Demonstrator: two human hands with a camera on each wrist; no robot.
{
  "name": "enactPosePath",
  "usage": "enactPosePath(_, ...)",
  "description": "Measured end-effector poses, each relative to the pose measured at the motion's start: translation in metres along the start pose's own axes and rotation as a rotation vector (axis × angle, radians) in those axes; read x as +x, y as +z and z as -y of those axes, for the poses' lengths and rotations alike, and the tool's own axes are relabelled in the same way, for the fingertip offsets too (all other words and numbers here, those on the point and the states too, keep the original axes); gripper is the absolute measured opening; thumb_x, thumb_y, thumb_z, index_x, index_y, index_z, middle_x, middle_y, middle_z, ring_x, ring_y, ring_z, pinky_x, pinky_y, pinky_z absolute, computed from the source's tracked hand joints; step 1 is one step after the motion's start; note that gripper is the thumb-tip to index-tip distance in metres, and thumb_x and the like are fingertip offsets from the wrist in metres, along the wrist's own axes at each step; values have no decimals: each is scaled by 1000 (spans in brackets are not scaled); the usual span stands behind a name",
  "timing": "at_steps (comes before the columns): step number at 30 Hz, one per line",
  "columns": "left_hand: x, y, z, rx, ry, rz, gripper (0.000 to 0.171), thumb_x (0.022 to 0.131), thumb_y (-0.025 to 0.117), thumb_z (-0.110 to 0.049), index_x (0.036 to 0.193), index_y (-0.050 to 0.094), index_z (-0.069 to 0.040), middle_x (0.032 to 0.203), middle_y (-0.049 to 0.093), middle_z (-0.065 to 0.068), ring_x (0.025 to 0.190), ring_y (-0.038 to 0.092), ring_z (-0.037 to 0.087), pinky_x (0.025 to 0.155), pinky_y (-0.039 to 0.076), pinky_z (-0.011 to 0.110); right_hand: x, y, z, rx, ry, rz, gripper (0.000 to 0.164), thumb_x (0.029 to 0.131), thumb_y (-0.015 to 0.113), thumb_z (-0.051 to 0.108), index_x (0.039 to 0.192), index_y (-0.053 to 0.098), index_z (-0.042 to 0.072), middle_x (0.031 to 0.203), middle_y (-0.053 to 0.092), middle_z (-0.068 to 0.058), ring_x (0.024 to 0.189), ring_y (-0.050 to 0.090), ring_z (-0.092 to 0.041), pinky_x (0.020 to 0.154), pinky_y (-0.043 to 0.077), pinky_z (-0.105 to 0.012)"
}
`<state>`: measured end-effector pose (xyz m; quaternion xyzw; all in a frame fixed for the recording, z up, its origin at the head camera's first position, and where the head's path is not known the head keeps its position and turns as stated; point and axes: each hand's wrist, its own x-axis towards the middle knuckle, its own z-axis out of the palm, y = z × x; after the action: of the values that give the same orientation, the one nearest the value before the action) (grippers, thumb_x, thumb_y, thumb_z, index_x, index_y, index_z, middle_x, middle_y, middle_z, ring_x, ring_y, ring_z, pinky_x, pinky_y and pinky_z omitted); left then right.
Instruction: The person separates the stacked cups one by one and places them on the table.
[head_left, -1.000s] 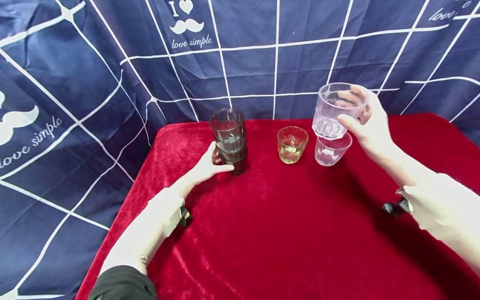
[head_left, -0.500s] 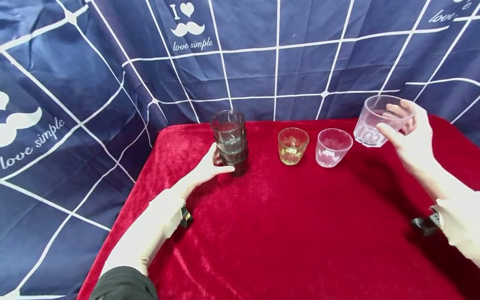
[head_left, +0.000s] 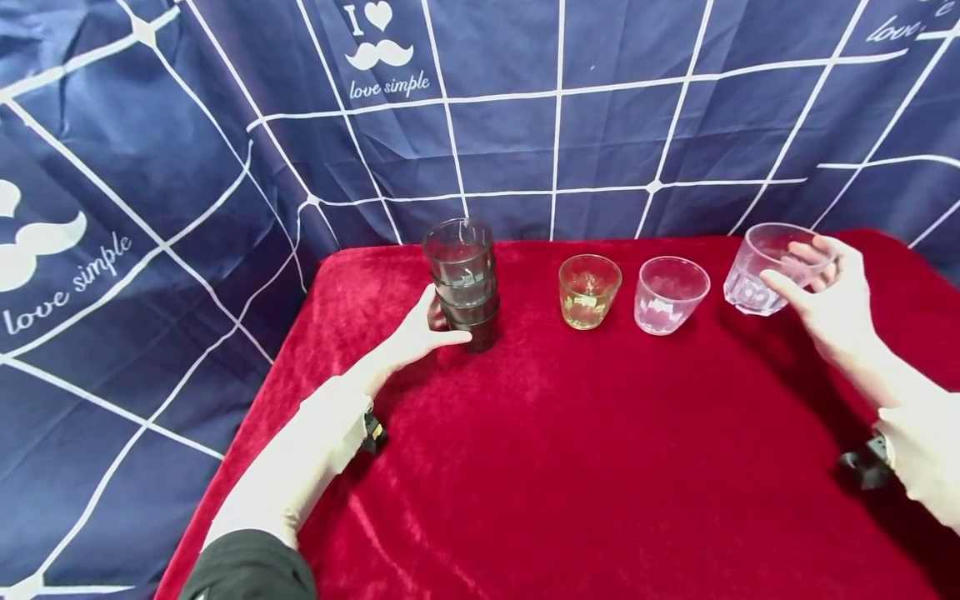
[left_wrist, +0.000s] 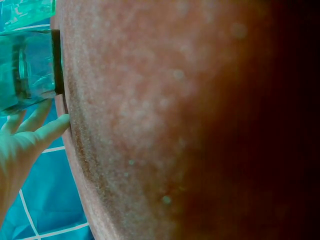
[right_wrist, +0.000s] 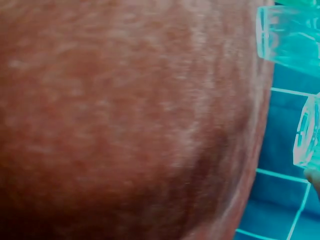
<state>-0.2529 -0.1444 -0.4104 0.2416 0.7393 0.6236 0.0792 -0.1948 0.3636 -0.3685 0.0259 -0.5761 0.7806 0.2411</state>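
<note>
On the left of the head view stands a stack of dark, smoky glasses (head_left: 467, 283). My left hand (head_left: 420, 329) holds this stack low on its left side, thumb in front and fingers reaching behind. The left wrist view also shows the hand's fingers (left_wrist: 47, 130) at the dark glass (left_wrist: 30, 70). At the right, my right hand (head_left: 836, 292) grips a clear tumbler (head_left: 761, 275) by its right side, slightly tilted, above the table. To the left of it stand a clear glass (head_left: 667, 296) and a yellowish glass (head_left: 588, 292), both upright and apart.
A red velvet cloth (head_left: 570, 467) covers the table. Behind it and along the left hangs a blue curtain (head_left: 502, 142) with white lines and printed moustaches. The glasses stand near the table's back edge.
My right hand has carried the clear tumbler rightward from above the standing clear glass, then lowered it toward the cloth. My left hand has stayed at the dark stack.
</note>
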Motion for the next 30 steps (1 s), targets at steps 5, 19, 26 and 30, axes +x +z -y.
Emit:
enactPosePath(5, 0, 0, 0, 12, -16, -7, 86, 78, 74, 11, 146, 25, -8, 143, 44, 14, 125, 50, 31, 102, 42, 43, 12, -33, -30, -107, 41, 24, 63, 79, 70, -15, 127, 39, 12, 120, 59, -3, 101, 63, -7, 80, 48, -10)
enactPosePath(19, 0, 0, 0, 9, -25, -14, 86, 78, 74, 12, 146, 25, -7, 143, 44, 17, 125, 49, 33, 103, 41, 44, -7, -18, -17, -586, 132, 90, 55, 89, 68, 2, 124, 33, 26, 112, 51, 20, 100, 54, 10, 88, 41, -7)
enactPosePath(26, -1, 2, 0, 13, -29, -14, 86, 78, 73, 12, 146, 24, -6, 143, 44, 18, 126, 49, 34, 104, 41, 44, -7, -22, -24, -482, 140, 101, 55, 89, 67, -2, 124, 33, 24, 115, 51, 15, 108, 53, 6, 93, 39, -8)
enactPosePath(30, 0, 1, 0, 10, -17, -13, 86, 78, 74, 12, 146, 25, -7, 143, 44, 16, 125, 50, 32, 103, 42, 43, -7, -24, -26, -416, 154, 110, 56, 89, 66, -3, 125, 33, 24, 120, 52, 11, 114, 51, 3, 94, 38, -8)
